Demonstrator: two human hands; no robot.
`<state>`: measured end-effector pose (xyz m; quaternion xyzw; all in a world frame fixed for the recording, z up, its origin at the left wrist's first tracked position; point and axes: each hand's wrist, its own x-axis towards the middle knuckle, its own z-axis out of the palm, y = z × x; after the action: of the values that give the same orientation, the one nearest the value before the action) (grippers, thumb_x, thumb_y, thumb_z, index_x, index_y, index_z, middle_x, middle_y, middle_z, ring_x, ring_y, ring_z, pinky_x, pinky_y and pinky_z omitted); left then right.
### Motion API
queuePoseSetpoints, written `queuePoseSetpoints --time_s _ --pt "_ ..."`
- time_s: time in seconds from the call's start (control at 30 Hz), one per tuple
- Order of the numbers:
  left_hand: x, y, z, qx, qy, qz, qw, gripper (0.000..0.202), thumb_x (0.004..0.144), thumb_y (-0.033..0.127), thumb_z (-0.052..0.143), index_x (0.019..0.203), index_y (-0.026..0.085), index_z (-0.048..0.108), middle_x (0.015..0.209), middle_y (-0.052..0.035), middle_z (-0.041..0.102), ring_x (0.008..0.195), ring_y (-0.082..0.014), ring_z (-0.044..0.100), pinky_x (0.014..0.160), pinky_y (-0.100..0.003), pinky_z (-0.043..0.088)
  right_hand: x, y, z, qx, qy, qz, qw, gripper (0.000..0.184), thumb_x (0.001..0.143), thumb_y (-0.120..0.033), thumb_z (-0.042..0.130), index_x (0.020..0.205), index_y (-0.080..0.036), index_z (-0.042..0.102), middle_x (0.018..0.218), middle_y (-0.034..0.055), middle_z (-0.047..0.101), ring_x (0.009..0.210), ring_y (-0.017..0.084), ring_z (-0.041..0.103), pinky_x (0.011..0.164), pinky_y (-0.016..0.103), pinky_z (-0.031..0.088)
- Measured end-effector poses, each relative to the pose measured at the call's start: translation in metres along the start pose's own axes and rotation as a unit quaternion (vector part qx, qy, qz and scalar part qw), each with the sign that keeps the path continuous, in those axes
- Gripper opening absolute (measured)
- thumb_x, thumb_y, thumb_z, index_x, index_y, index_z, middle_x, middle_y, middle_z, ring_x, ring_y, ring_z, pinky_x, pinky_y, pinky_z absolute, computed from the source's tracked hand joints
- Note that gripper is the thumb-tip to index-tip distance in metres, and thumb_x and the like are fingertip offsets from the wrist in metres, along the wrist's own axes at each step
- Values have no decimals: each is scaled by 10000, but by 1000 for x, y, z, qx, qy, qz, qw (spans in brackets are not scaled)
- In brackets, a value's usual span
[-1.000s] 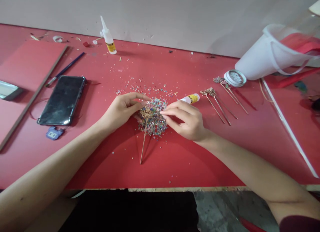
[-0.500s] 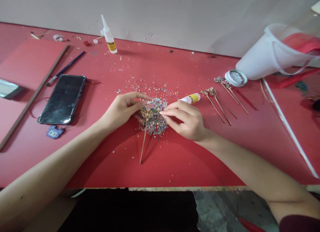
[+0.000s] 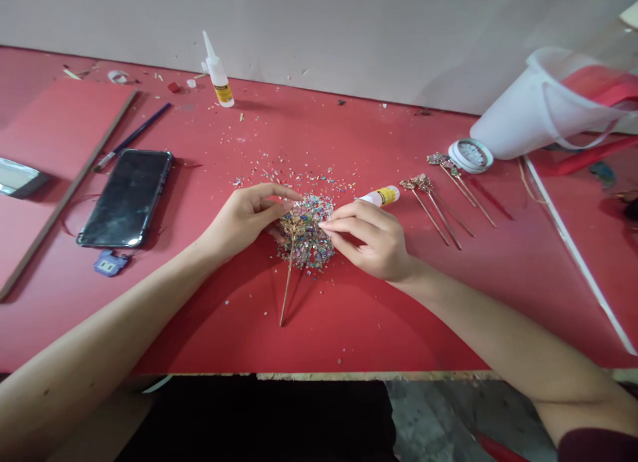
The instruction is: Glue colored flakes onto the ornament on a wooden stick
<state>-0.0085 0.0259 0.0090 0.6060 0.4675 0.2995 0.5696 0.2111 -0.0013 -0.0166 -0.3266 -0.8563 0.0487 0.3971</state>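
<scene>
My left hand (image 3: 252,216) is closed on the ornate head of a gold hairpin (image 3: 288,276), whose long stem slants down toward the table's front edge. Colourful bits decorate that head. Beneath it lies a pile of small glittering chips (image 3: 319,249) in mixed colours. To the right of the head, my right hand (image 3: 369,239) has thumb and forefinger pressed together in a pinch; whatever is between those fingertips is too small to make out. A glue bottle (image 3: 386,196) with a yellow label lies just behind my right hand.
Several finished-looking hairpins (image 3: 433,206) lie on the right, near a small round tub (image 3: 470,156) of white bits and a tilted white bucket (image 3: 523,106). Another glue bottle (image 3: 219,80) stands at the back. A phone (image 3: 125,197), a brush (image 3: 134,135) and a wooden strip (image 3: 70,189) are on the left.
</scene>
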Motion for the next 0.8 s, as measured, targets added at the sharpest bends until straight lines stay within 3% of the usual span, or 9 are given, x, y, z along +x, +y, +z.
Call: queuePoseSetpoints --time_s 0.8 --pt "0 1 0 -2 6 4 1000 225 838 245 586 1028 142 646 583 22 594 477 -86 606 474 -160 512 0 0 -2 8 1 -2 1000 166 798 -115 606 926 -214 639 855 27 657 771 139 614 693 307 522"
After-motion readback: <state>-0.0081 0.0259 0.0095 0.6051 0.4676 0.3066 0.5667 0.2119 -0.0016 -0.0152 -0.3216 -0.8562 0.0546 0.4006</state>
